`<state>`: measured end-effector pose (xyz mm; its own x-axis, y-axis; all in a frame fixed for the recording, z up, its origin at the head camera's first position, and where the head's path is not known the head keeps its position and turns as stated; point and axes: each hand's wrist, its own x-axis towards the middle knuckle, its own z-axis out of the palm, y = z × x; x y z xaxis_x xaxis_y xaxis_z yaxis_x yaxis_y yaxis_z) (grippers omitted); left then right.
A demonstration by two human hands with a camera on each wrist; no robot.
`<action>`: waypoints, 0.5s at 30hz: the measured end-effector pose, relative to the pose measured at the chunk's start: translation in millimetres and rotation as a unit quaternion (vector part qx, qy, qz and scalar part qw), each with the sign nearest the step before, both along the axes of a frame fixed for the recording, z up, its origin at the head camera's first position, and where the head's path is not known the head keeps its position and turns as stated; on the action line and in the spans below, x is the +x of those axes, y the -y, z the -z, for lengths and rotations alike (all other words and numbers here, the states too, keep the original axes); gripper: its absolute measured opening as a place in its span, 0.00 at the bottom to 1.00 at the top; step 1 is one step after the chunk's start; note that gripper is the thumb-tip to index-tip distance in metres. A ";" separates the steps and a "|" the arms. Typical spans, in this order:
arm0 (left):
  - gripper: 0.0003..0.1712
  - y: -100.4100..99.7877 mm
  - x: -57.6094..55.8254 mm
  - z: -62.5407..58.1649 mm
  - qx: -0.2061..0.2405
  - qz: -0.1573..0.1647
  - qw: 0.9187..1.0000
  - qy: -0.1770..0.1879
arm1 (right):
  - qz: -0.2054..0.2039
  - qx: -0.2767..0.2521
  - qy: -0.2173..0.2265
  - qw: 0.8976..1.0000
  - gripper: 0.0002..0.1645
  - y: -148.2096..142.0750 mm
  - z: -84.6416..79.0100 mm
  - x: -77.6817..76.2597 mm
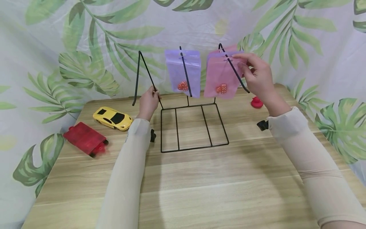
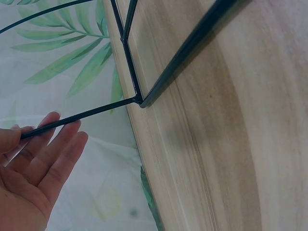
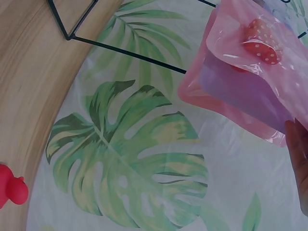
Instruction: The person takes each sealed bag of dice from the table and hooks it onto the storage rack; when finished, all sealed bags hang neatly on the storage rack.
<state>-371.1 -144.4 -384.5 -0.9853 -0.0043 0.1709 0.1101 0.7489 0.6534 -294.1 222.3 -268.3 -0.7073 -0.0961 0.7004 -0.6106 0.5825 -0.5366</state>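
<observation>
A black wire rack (image 1: 161, 130) stands on the table with three hooks reaching forward. My left hand (image 1: 148, 103) holds its left upright; in the left wrist view the thumb and fingers of that hand (image 2: 43, 178) pinch the thin rod (image 2: 96, 111). The left hook carries nothing. From the middle hook hangs a purple bag (image 1: 174, 70) with a red dotted print. A pink bag (image 1: 214, 73) hangs on the right hook, in front of another purple bag (image 3: 236, 91) and a pink one. My right hand (image 1: 258, 78) pinches the front pink bag near its upper right edge.
To the left of the rack are a yellow toy car (image 1: 114, 118) and a red toy vehicle (image 1: 84, 136). A small red object (image 1: 256, 102) lies at the back right, behind my right forearm. A leaf-patterned cloth (image 1: 114, 19) hangs behind the table.
</observation>
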 end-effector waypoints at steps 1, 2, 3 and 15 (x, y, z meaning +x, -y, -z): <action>0.17 -0.2 0.3 -0.2 0.001 0.000 1.000 0.001 | 0.001 -0.001 0.000 1.000 0.16 -0.3 -0.1 -0.5; 0.17 -0.3 0.5 -0.4 0.002 0.001 1.000 0.001 | 0.002 -0.002 0.001 1.000 0.16 -0.4 -0.3 -1.0; 0.17 -0.4 0.7 -0.7 0.002 0.000 1.000 0.001 | 0.003 -0.004 0.003 1.000 0.15 -0.5 -0.6 -1.4; 0.17 -0.2 2.9 -0.7 0.002 -0.002 1.000 0.002 | -0.013 -0.013 0.014 1.000 0.15 -0.5 -0.2 -2.0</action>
<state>-368.2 -144.2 -383.7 -0.9858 -0.0081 0.1678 0.1057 0.7465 0.6569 -296.1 222.9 -268.1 -0.7237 -0.0969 0.6833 -0.6105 0.5515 -0.5684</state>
